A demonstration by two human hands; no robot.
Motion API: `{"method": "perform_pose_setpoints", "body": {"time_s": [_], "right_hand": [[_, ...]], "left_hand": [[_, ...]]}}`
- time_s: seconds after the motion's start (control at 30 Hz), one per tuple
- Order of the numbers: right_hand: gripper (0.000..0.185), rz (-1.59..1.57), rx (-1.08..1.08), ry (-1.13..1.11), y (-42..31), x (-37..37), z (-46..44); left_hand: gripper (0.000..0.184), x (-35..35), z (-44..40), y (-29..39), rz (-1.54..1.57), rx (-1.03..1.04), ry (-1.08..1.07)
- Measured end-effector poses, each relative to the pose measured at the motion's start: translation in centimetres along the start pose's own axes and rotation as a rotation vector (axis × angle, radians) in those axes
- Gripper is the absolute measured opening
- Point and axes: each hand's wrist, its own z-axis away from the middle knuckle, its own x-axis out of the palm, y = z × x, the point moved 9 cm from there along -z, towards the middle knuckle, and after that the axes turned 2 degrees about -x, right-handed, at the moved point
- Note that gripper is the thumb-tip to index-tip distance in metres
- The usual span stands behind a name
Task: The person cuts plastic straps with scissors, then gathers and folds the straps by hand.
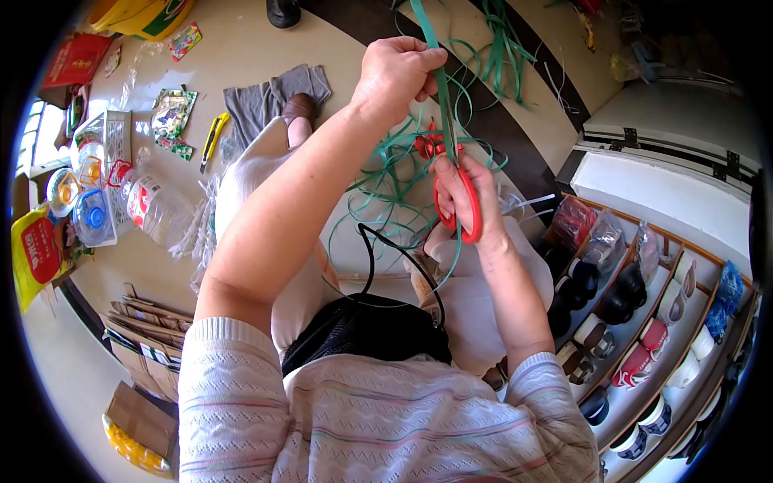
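Strap (444, 92) between left fingers (434, 58); right fingers (445, 171) around scissors (471, 211).

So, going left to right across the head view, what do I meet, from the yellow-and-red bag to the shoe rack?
Yellow-and-red bag, large clear bottle, yellow utility knife, gray cloth, left hand, red-handled scissors, shoe rack.

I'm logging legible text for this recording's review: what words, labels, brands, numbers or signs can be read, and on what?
None reads clearly enough to quote.
Yellow-and-red bag: pale marks, too blurred.
Red bag: marks, too blurred.
Bottle label: too small.
Yellow bucket: print cut off, unreadable.
Colourful packets: too small.
Scissors, green strap: no lettering visible.
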Motion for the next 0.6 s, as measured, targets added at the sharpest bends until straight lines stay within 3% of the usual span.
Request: {"method": "perform_pose_setpoints", "body": {"time_s": [0.6], "right_hand": [[0.034,0.032,-0.01,0.035,-0.9,-0.2,0.1]], "left_hand": [[0.015,1.0,1.5,-0.8,-0.028,-0.038,-0.011]]}}
